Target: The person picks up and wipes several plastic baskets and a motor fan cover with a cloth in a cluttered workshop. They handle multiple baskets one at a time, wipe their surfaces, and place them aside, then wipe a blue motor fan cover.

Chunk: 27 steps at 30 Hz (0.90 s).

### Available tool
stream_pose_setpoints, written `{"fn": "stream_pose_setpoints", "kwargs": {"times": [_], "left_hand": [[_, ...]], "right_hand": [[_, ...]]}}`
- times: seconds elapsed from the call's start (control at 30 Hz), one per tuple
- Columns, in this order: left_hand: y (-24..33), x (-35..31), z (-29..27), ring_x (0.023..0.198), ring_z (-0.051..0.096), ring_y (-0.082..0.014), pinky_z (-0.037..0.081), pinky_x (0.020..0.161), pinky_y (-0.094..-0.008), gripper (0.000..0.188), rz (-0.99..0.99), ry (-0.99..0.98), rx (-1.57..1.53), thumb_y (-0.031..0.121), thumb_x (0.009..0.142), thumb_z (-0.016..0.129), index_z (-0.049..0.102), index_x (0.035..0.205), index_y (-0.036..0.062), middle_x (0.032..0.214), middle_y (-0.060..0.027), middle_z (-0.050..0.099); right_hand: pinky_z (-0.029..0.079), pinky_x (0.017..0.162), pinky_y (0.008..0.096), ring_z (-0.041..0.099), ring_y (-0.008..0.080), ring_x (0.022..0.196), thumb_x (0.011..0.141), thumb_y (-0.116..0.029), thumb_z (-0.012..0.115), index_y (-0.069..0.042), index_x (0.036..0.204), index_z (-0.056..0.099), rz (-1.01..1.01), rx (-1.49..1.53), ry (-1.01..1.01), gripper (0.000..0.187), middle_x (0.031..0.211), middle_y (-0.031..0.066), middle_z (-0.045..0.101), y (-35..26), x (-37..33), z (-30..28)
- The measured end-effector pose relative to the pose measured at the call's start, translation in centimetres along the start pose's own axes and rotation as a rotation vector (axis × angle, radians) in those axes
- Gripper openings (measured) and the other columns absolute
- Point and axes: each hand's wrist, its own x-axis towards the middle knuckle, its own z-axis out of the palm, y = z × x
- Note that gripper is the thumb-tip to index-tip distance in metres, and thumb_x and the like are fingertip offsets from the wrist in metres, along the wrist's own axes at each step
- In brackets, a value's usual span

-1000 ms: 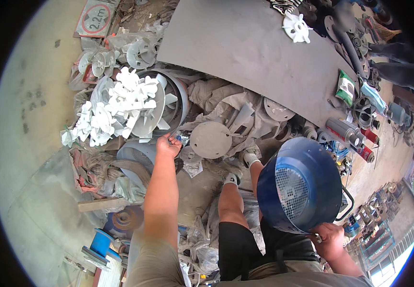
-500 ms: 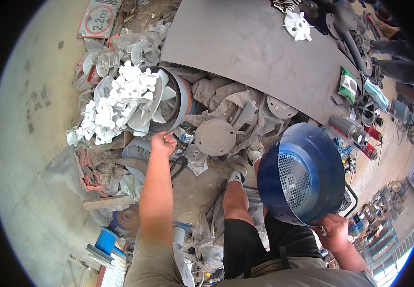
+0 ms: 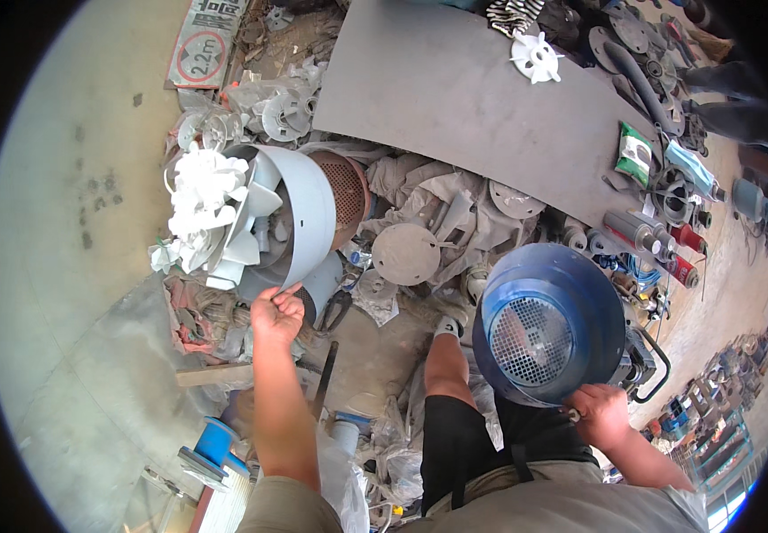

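Observation:
With closed fingers my left hand (image 3: 277, 315) grips the lower rim of a grey cylindrical fan cover (image 3: 310, 209), which is tilted on its side. A large pale fan wheel (image 3: 240, 233) sits at its open end, beside a heap of small white plastic fan wheels (image 3: 199, 200). My right hand (image 3: 599, 414) is wrapped round the near rim of a dark blue fan cover (image 3: 593, 342), held in front of my right leg. Its open side faces up, showing a round perforated grille (image 3: 532, 342) at the bottom.
A rusty perforated cover (image 3: 345, 191) lies behind the grey one. Ahead is a wide grey metal sheet (image 3: 455, 98) bearing a white fan wheel (image 3: 536, 59). A round metal disc (image 3: 406, 254), plastic bags and scrap cover the floor. Spray cans (image 3: 633, 229) stand at the right.
The grey cover has tilted toward my left, its outer wall now showing more, while my left hand moved nearer and left. The blue cover has tipped so its grille faces up more.

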Motion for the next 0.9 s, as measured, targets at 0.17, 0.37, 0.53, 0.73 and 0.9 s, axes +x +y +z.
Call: {"fn": "stream_pose_setpoints", "kwargs": {"times": [0.17,0.37,0.53,0.73,0.9], "left_hand": [[1.6,-5.1,-2.0,0.055,0.032,-0.0105,0.027,0.051,-0.0253,0.053,0.093,-0.05,-0.006,0.008,0.092,0.052,0.042,0.136,-0.021,0.064,0.0023,0.036],[4.9,-8.4,-4.0,0.056,0.034,-0.0112,0.029,0.052,-0.0259,0.051,0.141,-0.121,-0.051,0.01,0.092,0.051,0.044,0.13,-0.0238,0.064,0.0014,0.038],[6.4,-9.9,-4.7,0.056,0.034,-0.0109,0.029,0.052,-0.0261,0.044,0.159,-0.18,-0.116,0.009,0.091,0.053,0.05,0.122,-0.0218,0.065,0.0014,0.039],[8.4,-11.1,-5.4,0.057,0.034,-0.0108,0.029,0.052,-0.026,0.044,0.225,-0.199,-0.132,0.009,0.09,0.054,0.05,0.121,-0.0221,0.065,0.0017,0.039],[9.7,-11.5,-5.9,0.057,0.035,-0.0107,0.028,0.052,-0.0258,0.047,0.293,-0.185,-0.147,0.009,0.089,0.055,0.048,0.123,-0.0227,0.065,0.0018,0.039]], "right_hand": [[0.052,0.056,0.0408,0.064,0.026,0.066,0.06,-0.011,0.073,-0.016,0.081,0.069,-0.189,-0.029,-0.035,0.022,0.073,0.002,0.062,-1.5,1.8,-2.4],[0.052,0.056,0.0373,0.064,0.0222,0.07,0.073,-0.02,0.066,-0.015,0.077,0.058,-0.472,-0.057,0.002,0.01,0.074,0.0008,0.056,-5.6,7.7,-4.3],[0.055,0.06,0.037,0.066,0.0216,0.076,0.075,-0.019,0.066,-0.015,0.082,0.061,-0.673,-0.107,0.049,0.009,0.079,0.0001,0.06,-9.9,16.3,-2.5],[0.058,0.071,0.0407,0.072,0.0286,0.088,0.082,-0.015,0.064,-0.01,0.088,0.07,-0.743,-0.179,-0.003,0.009,0.089,0.0062,0.071,-15.5,30.2,2.5],[0.059,0.076,0.0405,0.073,0.0273,0.092,0.082,-0.015,0.064,-0.014,0.09,0.073,-0.737,-0.303,-0.005,0.012,0.093,0.0049,0.073,-18.2,39.7,7.8]]}}
